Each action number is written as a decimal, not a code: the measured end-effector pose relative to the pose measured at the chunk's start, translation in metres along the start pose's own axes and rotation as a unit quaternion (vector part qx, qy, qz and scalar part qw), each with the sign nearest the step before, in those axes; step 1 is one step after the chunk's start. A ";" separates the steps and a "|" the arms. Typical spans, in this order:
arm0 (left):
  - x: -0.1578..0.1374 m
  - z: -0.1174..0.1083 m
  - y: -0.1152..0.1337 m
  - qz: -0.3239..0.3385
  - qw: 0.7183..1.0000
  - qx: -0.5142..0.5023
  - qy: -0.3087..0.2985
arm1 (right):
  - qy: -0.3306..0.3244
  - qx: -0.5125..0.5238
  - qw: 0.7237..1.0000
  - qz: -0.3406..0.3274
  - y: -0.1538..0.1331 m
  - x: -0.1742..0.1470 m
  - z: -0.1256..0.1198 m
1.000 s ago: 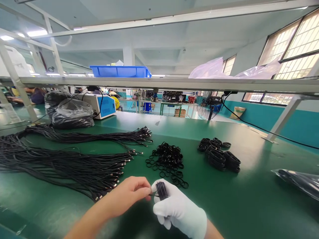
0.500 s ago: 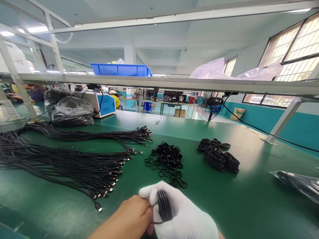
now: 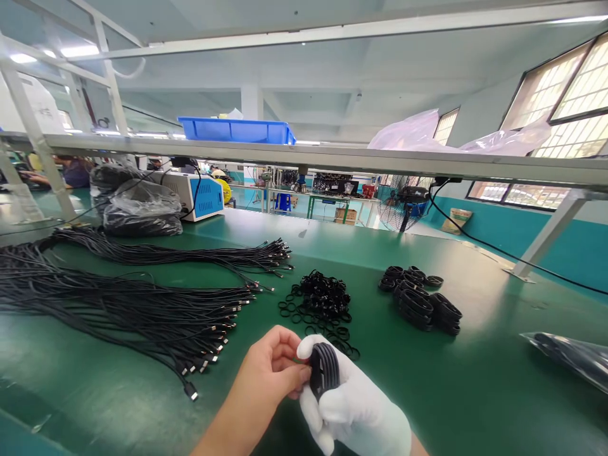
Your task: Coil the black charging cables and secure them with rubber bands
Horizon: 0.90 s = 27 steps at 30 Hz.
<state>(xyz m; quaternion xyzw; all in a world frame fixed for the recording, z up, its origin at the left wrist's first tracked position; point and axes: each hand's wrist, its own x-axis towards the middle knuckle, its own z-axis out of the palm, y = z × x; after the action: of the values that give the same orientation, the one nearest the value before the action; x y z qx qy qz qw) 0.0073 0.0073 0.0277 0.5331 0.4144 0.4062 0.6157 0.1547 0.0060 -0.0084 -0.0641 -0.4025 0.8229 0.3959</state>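
Note:
A black cable wound into a tight coil (image 3: 325,367) is gripped in my right hand (image 3: 361,405), which wears a white glove. My bare left hand (image 3: 275,370) pinches at the coil's left side with thumb and fingertips; the exact part it holds is hidden. Just beyond both hands lies a heap of small black rubber rings (image 3: 325,294), some scattered loose. Straight black cables (image 3: 190,310) with metal-tipped plugs are spread to the left, and a second bundle (image 3: 190,254) lies behind them. Several finished coils (image 3: 415,301) are piled to the right.
Black goods in clear bags (image 3: 142,206) and a blue-and-white machine (image 3: 202,196) stand at the back left. A blue bin (image 3: 237,131) rests on the overhead shelf (image 3: 332,155). At the right edge of the green table (image 3: 494,354) lies a plastic bag (image 3: 570,354).
The coil has been raised slightly and turned in my gloved hand. My left hand has shifted from being tucked beneath the right fingers to pinching at the coil's left side.

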 end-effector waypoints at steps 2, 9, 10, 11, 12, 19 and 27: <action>-0.002 -0.004 0.002 0.000 0.999 0.028 0.025 | 0.008 0.000 1.000 0.006 -0.002 -0.001 -0.002; -0.011 -0.017 0.034 0.099 0.953 0.288 -0.010 | -0.026 0.050 0.995 0.080 0.002 -0.001 -0.001; -0.008 -0.017 0.037 0.082 0.954 0.285 -0.037 | -0.022 0.065 0.995 0.079 0.004 -0.001 0.001; -0.005 -0.018 0.040 0.063 0.958 0.275 -0.048 | -0.007 0.077 0.994 0.074 0.005 0.000 0.003; -0.001 -0.020 0.041 0.044 0.963 0.261 -0.047 | 0.014 0.085 0.994 0.068 0.006 0.001 0.006; 0.021 -0.026 0.024 -0.025 0.987 0.156 -0.007 | 0.198 -0.120 0.973 0.011 0.005 0.018 0.016; 0.009 -0.020 0.011 -0.048 0.992 0.112 0.018 | 0.198 -0.118 0.973 0.009 0.005 0.016 0.011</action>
<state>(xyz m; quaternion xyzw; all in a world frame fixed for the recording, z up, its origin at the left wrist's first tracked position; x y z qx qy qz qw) -0.0089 0.0230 0.0358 0.5706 0.4932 0.3371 0.5635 0.1359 0.0088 -0.0016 -0.2757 -0.4098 0.7441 0.4498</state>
